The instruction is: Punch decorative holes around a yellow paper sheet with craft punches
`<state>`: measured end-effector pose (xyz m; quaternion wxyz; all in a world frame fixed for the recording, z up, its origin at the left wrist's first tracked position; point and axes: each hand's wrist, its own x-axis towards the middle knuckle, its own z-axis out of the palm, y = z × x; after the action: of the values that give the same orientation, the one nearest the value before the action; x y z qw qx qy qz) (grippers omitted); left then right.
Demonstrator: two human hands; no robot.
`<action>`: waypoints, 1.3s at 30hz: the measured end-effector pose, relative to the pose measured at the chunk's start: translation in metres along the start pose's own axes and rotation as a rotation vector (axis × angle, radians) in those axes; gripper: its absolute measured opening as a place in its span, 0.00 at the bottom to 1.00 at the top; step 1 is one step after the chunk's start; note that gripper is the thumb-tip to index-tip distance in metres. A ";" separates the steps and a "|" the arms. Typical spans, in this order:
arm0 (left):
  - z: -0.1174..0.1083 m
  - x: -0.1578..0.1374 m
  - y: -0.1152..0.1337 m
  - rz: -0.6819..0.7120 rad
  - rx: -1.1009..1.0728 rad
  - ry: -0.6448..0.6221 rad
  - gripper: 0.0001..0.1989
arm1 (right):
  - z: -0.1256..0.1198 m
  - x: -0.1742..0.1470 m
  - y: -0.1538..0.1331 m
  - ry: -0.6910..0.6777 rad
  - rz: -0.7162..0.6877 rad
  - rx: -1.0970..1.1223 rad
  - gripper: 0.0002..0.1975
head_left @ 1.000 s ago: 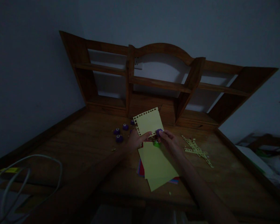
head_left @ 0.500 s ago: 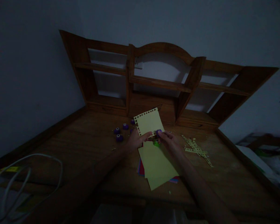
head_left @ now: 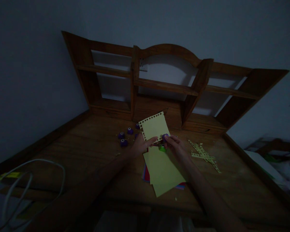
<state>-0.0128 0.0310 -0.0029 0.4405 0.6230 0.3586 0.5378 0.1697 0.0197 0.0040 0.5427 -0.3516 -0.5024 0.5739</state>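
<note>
Left hand (head_left: 139,147): its grip is pinching the yellow sheet (head_left: 154,126) near its lower edge, thumb on top.
Right hand (head_left: 176,144): its grip is holding a purple punch (head_left: 165,137), fingers closed round it, at that same edge.
Sheet: it is spreading between both hands, holes lining its far and left edges.
Table (head_left: 236,183): punched strips (head_left: 203,154) are lying crossed on the right.

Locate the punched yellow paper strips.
In the head view, the punched yellow paper strips lie crossed in a loose pile on the wooden desk, right of the right hand and the stacked yellow sheets.
</note>
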 end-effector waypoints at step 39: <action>-0.001 0.001 -0.002 -0.004 0.032 -0.019 0.21 | 0.000 0.001 0.003 0.029 0.046 0.053 0.08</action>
<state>-0.0130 0.0332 -0.0043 0.4349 0.6341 0.3642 0.5254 0.1685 0.0209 0.0016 0.5458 -0.3569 -0.4707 0.5943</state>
